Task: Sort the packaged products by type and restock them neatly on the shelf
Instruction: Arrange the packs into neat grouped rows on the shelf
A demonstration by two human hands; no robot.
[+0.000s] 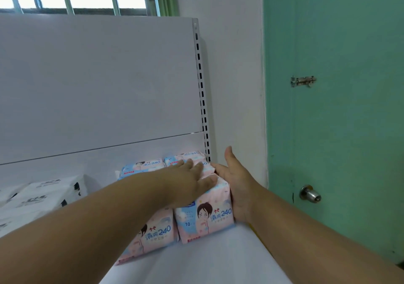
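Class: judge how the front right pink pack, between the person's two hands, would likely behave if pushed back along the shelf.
The front right pink pack looks soft and puffy, so it probably squashes slightly. Its glossy wrap likely slides on the smooth shelf. Standing upright, it might tip.

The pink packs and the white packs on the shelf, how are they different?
The pink packs show a cartoon face and a blue "240"; the white packs have only black print. The pink packs sit at the shelf's right end with both hands, left and right, on them; the white packs lie untouched further left. Both are soft plastic packages.
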